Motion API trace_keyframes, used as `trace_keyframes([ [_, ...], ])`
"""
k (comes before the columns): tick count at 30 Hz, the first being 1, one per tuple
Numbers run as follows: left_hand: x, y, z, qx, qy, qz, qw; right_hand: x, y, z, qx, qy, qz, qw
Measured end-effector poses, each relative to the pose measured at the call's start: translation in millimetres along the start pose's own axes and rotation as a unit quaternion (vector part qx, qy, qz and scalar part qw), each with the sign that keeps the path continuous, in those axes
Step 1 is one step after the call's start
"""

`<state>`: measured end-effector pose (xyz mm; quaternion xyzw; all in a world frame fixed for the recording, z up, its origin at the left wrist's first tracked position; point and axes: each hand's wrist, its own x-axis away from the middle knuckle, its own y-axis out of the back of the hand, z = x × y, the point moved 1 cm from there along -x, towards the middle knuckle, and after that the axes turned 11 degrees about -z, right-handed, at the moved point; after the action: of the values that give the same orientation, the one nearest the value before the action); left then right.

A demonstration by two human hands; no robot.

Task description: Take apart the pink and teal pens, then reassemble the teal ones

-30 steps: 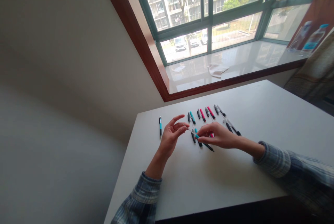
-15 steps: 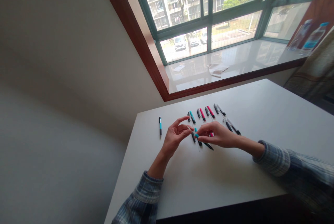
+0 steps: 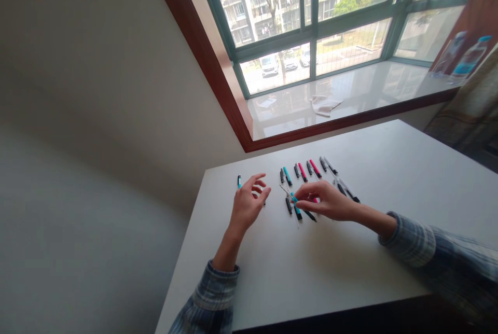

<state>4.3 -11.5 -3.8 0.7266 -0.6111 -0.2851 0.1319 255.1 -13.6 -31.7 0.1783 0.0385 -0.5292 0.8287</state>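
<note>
My right hand (image 3: 321, 200) pinches a teal pen part (image 3: 294, 198) between thumb and fingertips. A thin refill (image 3: 286, 191) sticks out from it toward the left. My left hand (image 3: 249, 200) is raised over the left part of the white table (image 3: 311, 272), fingers curved and apart, with nothing seen in its grip. Behind it, a teal and black pen (image 3: 239, 181) is partly covered. Something small and dark shows by its thumb, too hidden to name. Black (image 3: 288, 206) and teal pen parts (image 3: 298, 212) lie beneath my right hand.
Farther back lie a teal barrel (image 3: 287, 176), pink barrels (image 3: 302, 172) and black grips (image 3: 282, 176). Grey and black pen parts (image 3: 349, 191) are beyond my right hand. A cloth (image 3: 324, 105) and a blue-capped bottle (image 3: 470, 59) sit on the window sill (image 3: 284, 116).
My left hand has let go of the thin piece at my right fingertips and moved left, now partly covering the teal and black pen. My right hand has stayed nearly still.
</note>
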Motion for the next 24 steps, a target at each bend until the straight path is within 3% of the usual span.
trace_keyframes([
  [2, -1, 1.9, 7, -0.141, -0.040, -0.044, 0.988, 0, 0, -1, 0.001, -0.003, -0.001, 1.000],
  [5, 2, -2.2, 16, -0.246, -0.057, -0.020, 0.967, 0, 0, -2, 0.006, 0.000, -0.001, 1.000],
  [10, 7, -10.3, 21, -0.288, -0.063, 0.028, 0.955, 0, -1, -2, 0.009, 0.001, -0.002, 1.000],
  [15, 5, -10.6, 21, -0.286, -0.064, 0.032, 0.955, 0, 0, -3, 0.013, 0.001, -0.003, 1.000],
  [20, 2, -9.5, 16, -0.207, -0.038, 0.015, 0.978, 0, -1, -1, 0.009, -0.004, 0.002, 1.000],
  [24, -1, -10.0, 9, 0.051, 0.044, -0.011, 0.998, 0, -1, 2, 0.015, -0.004, 0.005, 1.000],
])
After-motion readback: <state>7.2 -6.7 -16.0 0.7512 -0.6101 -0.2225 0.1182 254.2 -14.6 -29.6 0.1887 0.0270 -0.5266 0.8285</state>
